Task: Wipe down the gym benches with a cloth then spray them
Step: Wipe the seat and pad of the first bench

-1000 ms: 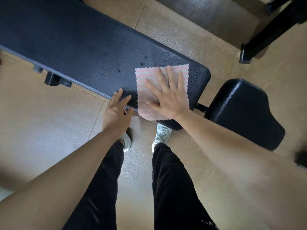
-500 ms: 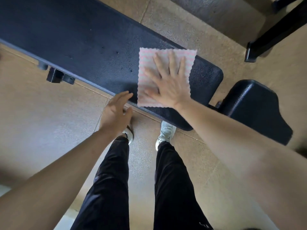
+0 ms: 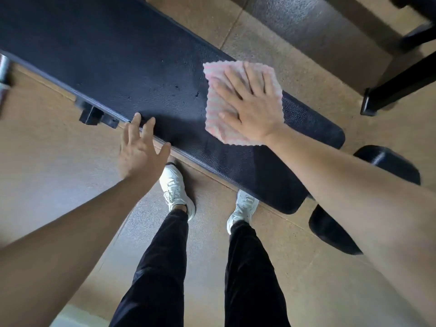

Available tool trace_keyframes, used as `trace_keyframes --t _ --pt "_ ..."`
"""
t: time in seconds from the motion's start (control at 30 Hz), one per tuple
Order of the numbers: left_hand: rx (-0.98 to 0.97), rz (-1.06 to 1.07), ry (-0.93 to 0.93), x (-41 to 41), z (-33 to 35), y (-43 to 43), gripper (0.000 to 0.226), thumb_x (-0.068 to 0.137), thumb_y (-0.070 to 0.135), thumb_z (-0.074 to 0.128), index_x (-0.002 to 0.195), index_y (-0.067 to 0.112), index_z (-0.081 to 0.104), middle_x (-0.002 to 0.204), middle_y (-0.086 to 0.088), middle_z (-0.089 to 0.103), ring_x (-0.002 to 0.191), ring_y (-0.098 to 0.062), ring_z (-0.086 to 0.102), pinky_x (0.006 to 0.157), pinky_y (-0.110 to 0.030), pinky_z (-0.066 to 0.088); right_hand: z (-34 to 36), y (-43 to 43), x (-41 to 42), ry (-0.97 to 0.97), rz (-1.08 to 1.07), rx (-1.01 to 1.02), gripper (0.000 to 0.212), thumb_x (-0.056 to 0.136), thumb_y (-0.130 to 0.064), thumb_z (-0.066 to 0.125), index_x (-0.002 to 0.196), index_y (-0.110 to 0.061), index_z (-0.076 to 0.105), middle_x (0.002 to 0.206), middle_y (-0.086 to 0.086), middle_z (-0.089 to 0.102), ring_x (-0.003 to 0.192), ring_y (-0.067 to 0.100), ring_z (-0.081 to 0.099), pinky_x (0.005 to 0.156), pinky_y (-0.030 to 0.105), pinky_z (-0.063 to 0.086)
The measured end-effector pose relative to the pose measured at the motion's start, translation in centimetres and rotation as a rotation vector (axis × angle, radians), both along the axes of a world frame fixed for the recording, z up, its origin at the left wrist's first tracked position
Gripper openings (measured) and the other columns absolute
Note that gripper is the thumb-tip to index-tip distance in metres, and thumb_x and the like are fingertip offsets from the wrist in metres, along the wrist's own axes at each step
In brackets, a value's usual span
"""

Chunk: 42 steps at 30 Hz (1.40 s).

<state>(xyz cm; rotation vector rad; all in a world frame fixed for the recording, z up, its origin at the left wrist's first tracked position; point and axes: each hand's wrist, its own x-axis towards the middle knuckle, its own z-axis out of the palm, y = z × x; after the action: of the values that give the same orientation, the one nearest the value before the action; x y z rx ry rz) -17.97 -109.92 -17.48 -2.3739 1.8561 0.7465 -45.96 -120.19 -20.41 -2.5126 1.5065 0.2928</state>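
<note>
A long black padded gym bench (image 3: 132,67) runs from upper left to lower right across the view. A pink-and-white striped cloth (image 3: 217,128) lies flat on its pad near the far edge. My right hand (image 3: 250,107) presses on the cloth with fingers spread straight. My left hand (image 3: 140,149) is open, its fingertips at the bench's near edge. A few dark droplets (image 3: 186,90) dot the pad left of the cloth.
A separate black seat pad (image 3: 387,161) sits at the right, partly behind my right arm. Black metal equipment legs (image 3: 387,95) stand at the upper right. A bench bracket (image 3: 94,114) sticks out below the near edge. My legs and white shoes (image 3: 174,187) stand on the tan floor.
My right hand has slid the cloth from the near side toward the far edge of the pad. My left hand stays at the near edge, fingers more spread.
</note>
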Motion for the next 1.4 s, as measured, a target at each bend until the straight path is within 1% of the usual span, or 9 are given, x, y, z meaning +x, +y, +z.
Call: trace_keyframes --t 0.1,0.2,0.47,0.67,0.9,1.03,1.23,1.3,1.4 --pt "0.002 -0.027 -0.024 0.5 -0.5 0.2 0.066 0.094 0.040 0.068 0.152 0.020 0.045 0.165 -0.014 0.029 0.149 -0.041 0.028 0.111 -0.061 0.040 0.4 -3.2 1.3 -0.007 -0.147 0.026 0.064 0.102 -0.059 0.014 0.161 -0.033 0.007 0.170 0.001 0.005 0.155 0.039 0.003 0.122 0.063 0.009" --pt "0.001 -0.025 -0.008 0.7 -0.5 0.1 0.064 0.094 0.040 0.069 0.151 0.020 0.048 0.164 -0.013 0.031 0.149 -0.041 0.026 0.110 -0.061 0.041 0.3 -1.8 3.9 0.018 -0.209 0.009 0.067 0.100 -0.057 0.021 0.160 -0.027 0.018 0.169 0.006 0.010 0.152 0.046 0.009 0.119 0.066 0.010" --pt "-0.027 -0.007 0.077 1.1 0.2 -0.1 0.062 0.086 0.023 0.076 0.145 0.017 0.057 0.160 -0.013 0.041 0.146 -0.041 0.035 0.102 -0.058 0.049 0.7 7.0 11.4 -0.014 0.094 0.088 0.077 0.090 -0.080 0.026 0.158 -0.044 0.014 0.169 0.013 0.000 0.148 0.057 -0.004 0.111 0.075 0.008" --pt "-0.105 -0.043 0.175 3.8 0.5 -0.3 0.054 0.086 0.013 0.070 0.139 0.018 0.063 0.152 -0.004 0.051 0.137 -0.028 0.045 0.091 -0.052 0.056 0.0 3.1 11.1 0.018 0.235 0.047 0.069 0.098 -0.071 0.020 0.160 -0.042 0.009 0.170 0.000 0.000 0.152 0.049 -0.004 0.114 0.072 0.008" --pt "-0.247 0.001 0.292 7.5 0.2 -2.2 0.041 0.089 0.004 0.068 0.130 0.008 0.067 0.132 -0.013 0.067 0.117 -0.031 0.066 0.093 -0.047 0.059 -0.3 -8.5 11.7 0.012 -0.167 0.010 0.063 0.103 -0.055 0.014 0.161 -0.033 0.003 0.170 -0.001 0.000 0.156 0.034 -0.002 0.123 0.060 0.006" --pt "-0.273 0.105 0.229 9.4 -0.3 -4.0 0.047 0.090 0.012 0.067 0.137 0.009 0.061 0.143 -0.015 0.058 0.128 -0.033 0.058 0.097 -0.047 0.055 -0.4 -9.5 13.9 0.014 -0.294 -0.001 0.064 0.102 -0.055 0.017 0.161 -0.032 0.005 0.170 -0.002 0.005 0.155 0.039 0.005 0.121 0.064 0.008" --pt "-0.210 0.158 0.081 13.1 -1.5 -7.1 0.077 0.090 0.030 0.074 0.155 0.012 0.039 0.167 -0.018 0.023 0.153 -0.037 0.025 0.120 -0.050 0.030 -0.2 -4.4 18.1 0.019 -0.056 0.011 0.074 0.095 -0.069 0.025 0.159 -0.034 0.017 0.170 0.006 0.006 0.152 0.047 0.003 0.116 0.070 0.008" --pt "-0.186 0.152 0.057 14.5 -1.8 -7.9 0.079 0.088 0.036 0.076 0.155 0.012 0.041 0.167 -0.017 0.024 0.153 -0.036 0.026 0.119 -0.051 0.031 0.0 -2.4 19.7 0.020 0.035 0.032 0.078 0.093 -0.074 0.024 0.160 -0.035 0.013 0.170 0.006 0.002 0.152 0.047 -0.002 0.116 0.069 0.006" --pt "-0.224 0.119 0.047 15.8 -1.9 -8.4 0.069 0.083 0.032 0.081 0.143 0.010 0.056 0.158 -0.020 0.041 0.141 -0.039 0.044 0.109 -0.052 0.043 0.2 0.2 22.0 0.031 0.172 0.057 0.078 0.094 -0.076 0.023 0.160 -0.038 0.009 0.170 0.003 -0.003 0.152 0.046 -0.008 0.115 0.070 0.004"
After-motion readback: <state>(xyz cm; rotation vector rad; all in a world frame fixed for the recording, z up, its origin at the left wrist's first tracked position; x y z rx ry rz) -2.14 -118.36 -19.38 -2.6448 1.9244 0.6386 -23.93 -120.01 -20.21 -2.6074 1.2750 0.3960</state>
